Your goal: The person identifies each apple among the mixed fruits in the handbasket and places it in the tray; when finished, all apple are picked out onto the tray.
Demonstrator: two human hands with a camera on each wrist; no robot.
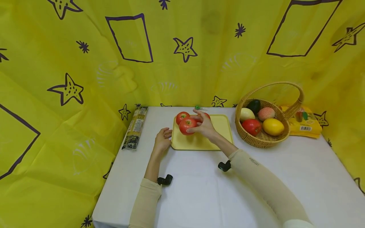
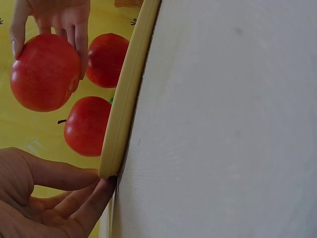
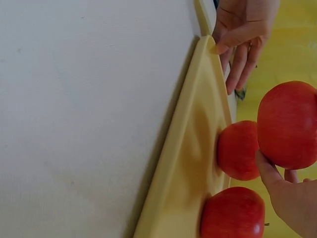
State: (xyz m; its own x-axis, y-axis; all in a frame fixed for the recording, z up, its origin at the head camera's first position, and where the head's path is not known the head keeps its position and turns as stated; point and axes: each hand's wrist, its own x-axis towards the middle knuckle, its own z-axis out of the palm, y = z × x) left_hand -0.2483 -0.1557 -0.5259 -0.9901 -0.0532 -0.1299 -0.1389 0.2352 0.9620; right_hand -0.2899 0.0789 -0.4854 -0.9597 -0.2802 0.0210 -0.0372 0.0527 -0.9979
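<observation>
My right hand (image 1: 206,129) grips a red apple (image 1: 186,126) between thumb and fingers, raised over the yellow tray (image 1: 222,129). Two more red apples rest toward the tray's back: one (image 1: 182,116) at the left, the other (image 1: 208,116) partly hidden behind my right hand in the head view. At the tray's left edge is my left hand (image 1: 162,141). In the left wrist view, its thumb lies on the rim (image 2: 121,114) with a finger beneath, pinching the tray near a corner.
On the right stands a wicker basket (image 1: 260,144) of assorted fruit, its tall handle arching up. Behind it lies a yellow bag (image 1: 306,125). A long clear packet (image 1: 136,126) lies at the left table edge. Something small and green (image 1: 197,107) sits behind the tray, before the yellow curtain (image 1: 182,79).
</observation>
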